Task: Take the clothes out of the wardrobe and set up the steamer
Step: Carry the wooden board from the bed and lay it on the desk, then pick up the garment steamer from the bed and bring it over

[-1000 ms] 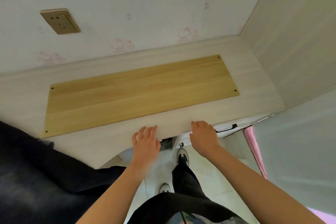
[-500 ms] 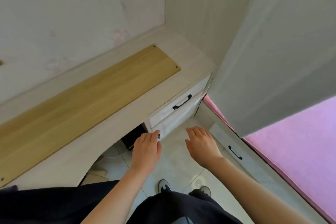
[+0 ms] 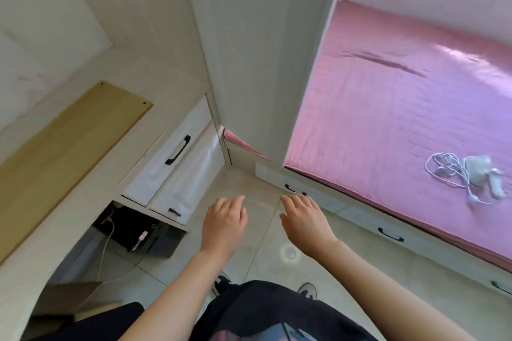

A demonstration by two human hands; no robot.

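Note:
My left hand (image 3: 225,223) and my right hand (image 3: 304,220) hover side by side over the tiled floor, palms down, fingers loosely spread, holding nothing. A tall white cabinet panel (image 3: 266,58) rises straight ahead, between the desk and the bed. On the pink bed (image 3: 401,108) at the right lies a small white device with a coiled white cord (image 3: 468,174); what it is I cannot tell. No clothes show.
A white desk (image 3: 155,124) with a light wooden board (image 3: 63,141) runs along the left, with drawers with black handles (image 3: 177,151) below it. Under the desk sits a black box with cables (image 3: 133,230). The bed base has drawers (image 3: 390,235). My feet stand on the floor below.
My view has swung right, from the desk top toward the cabinet and the bed. Both hands left the desk edge and now hang over the floor.

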